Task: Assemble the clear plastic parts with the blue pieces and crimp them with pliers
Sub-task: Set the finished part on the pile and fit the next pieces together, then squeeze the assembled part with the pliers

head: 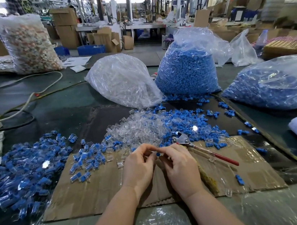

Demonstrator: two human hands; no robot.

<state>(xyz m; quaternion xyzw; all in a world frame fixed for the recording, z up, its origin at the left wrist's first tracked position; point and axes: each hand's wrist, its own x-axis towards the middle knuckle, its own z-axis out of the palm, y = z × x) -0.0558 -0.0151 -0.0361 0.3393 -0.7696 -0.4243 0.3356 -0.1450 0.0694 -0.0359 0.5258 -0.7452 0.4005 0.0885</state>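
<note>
Two bare forearms come up from the lower edge of the view and end in the left hand [138,167] and the right hand [182,166]. No sleeve or cuff covers either arm; both are uncovered from below the fingers down to where the frame cuts them off near the elbows. Neither hand wears a glove. No ring shows on the visible fingers [165,150], and no watch, bracelet or band shows at either wrist behind them. The fingernails at the tips look short and unpainted, though they are small and slightly blurred. Nothing else of the person is in view.
</note>
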